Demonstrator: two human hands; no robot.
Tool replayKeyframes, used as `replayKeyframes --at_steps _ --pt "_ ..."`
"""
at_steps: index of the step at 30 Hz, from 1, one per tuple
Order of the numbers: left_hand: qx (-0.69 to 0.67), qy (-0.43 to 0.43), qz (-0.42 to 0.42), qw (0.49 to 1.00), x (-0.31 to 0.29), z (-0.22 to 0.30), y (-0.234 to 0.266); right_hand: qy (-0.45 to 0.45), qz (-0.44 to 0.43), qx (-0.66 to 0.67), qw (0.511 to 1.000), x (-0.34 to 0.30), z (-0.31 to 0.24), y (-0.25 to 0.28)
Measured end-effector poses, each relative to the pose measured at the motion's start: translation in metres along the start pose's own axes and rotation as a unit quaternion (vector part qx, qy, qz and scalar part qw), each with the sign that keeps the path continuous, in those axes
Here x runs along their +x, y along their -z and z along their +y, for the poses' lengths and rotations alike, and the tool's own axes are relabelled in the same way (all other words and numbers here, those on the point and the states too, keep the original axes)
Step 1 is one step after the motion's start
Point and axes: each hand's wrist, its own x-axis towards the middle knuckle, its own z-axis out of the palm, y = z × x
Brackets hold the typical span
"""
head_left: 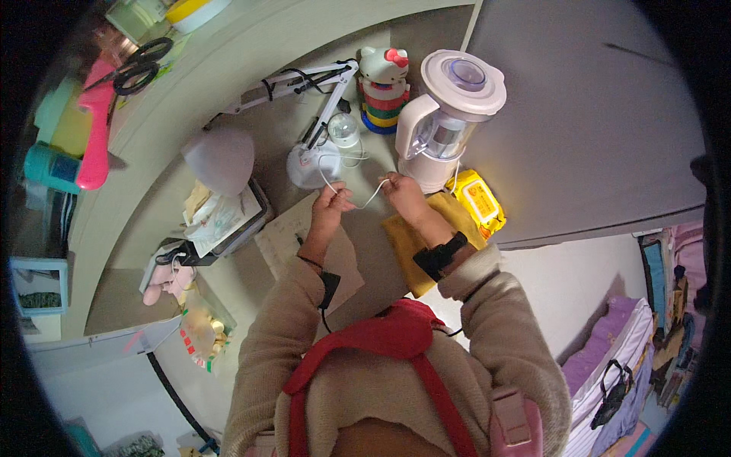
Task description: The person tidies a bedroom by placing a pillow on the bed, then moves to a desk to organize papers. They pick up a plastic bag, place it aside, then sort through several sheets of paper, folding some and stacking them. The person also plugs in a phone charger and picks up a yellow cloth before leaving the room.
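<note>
A thin white cable [373, 197] runs in a slack loop between my two hands, above the desk. My left hand [330, 206] pinches it just in front of the white round base [308, 171] of a jointed desk lamp. From that hand the cable leads back toward the lamp base. My right hand [406, 196] grips the cable on the other side, close to the foot of a pale pink blender [430, 169]. Whatever the right fingertips cover is too small to make out. A mustard-yellow cloth [403, 251] lies under my right wrist, and a paper sheet [285, 244] under my left forearm.
Behind my hands stand a clear-domed white gadget [344, 131] and a cat figure [383, 76] on colourful rings. A yellow wipes pack [480, 202] sits right of the blender. The lamp head [221, 161] overhangs a paper-filled bin [242, 228] at left. Scissors [141, 68] hang far left.
</note>
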Motion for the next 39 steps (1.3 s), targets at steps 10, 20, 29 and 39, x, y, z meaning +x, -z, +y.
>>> replayKeyframes --at_steps 10,20,29,39 --pt "-0.11 0.131 -0.213 0.962 -0.007 -0.003 -0.033 -0.078 -0.124 0.399 0.905 -0.029 0.008 -0.03" --pt "0.114 0.131 -0.171 0.97 0.009 0.019 -0.04 -0.188 -0.009 0.388 0.902 -0.014 0.038 -0.008" --pt "0.06 -0.015 -0.018 0.998 0.111 0.025 -0.048 -0.189 -0.038 0.283 0.94 -0.061 0.074 0.036" --pt "0.31 -0.102 0.183 0.927 0.19 0.011 -0.076 -0.113 0.037 0.105 0.987 -0.115 0.095 0.064"
